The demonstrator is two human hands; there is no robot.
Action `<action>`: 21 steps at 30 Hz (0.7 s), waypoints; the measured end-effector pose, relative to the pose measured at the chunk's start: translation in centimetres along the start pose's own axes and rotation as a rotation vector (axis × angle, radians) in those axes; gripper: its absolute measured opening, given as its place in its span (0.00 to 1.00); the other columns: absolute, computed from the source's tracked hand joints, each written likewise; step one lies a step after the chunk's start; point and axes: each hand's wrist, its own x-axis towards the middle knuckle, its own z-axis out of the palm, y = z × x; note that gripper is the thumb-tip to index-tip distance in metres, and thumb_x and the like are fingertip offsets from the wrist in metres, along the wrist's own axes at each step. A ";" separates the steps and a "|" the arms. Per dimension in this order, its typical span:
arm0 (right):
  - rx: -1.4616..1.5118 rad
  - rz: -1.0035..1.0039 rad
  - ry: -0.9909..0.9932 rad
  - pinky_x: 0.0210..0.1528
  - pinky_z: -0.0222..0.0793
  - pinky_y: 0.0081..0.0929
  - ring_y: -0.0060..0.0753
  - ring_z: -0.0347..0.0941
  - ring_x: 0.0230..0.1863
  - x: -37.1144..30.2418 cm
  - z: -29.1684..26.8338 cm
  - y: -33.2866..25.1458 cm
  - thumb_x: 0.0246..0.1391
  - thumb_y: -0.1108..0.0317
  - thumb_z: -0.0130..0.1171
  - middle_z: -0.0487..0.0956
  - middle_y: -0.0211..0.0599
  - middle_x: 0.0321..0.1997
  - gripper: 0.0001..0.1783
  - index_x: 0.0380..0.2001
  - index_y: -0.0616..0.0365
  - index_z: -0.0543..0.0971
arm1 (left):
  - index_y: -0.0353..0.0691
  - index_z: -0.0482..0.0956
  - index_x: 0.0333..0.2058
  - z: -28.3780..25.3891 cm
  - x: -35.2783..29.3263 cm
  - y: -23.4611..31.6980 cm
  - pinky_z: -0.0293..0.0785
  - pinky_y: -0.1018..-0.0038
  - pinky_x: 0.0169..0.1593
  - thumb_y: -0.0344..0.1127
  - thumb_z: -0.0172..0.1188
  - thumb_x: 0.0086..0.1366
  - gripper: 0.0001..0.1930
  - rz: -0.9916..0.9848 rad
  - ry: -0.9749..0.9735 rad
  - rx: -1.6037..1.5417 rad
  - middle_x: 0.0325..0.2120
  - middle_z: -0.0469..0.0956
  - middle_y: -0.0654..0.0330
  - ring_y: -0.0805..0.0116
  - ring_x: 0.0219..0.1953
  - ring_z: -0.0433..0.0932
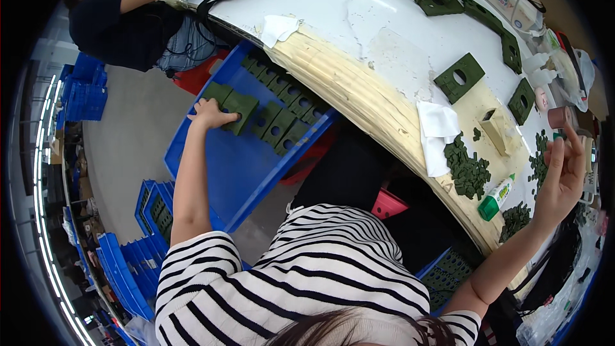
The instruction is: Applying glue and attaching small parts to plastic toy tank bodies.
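My left hand (211,115) reaches over a blue tray (224,182) on my left. Its fingers and thumb bend round a dark green block (240,106) with a round hole, at the end of a row of similar blocks. More green blocks (275,125) lie in rows in the same tray. My right hand (562,176) is raised over the right end of the table, fingers apart, and I see nothing held in it. Its fingertips are close to a pinkish-brown cylinder (559,118); whether they touch it cannot be told.
Small green pieces (466,166) are heaped beside a white cloth (438,131) and a green-and-white bottle (496,198). A square green block (459,77) lies on the white table (378,38). Another person (128,22) sits at far left. Blue crates (131,269) are stacked at lower left.
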 end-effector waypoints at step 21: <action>-0.163 0.172 -0.063 0.38 0.66 0.13 0.14 0.70 0.35 -5.4 -4.1 -1.1 0.62 0.71 0.49 0.74 0.27 0.32 0.16 0.52 0.62 0.71 | 0.34 0.63 0.57 4.9 6.3 1.1 0.40 0.42 0.63 0.65 0.68 0.36 0.53 0.092 -0.058 0.039 0.61 0.51 0.41 0.45 0.66 0.43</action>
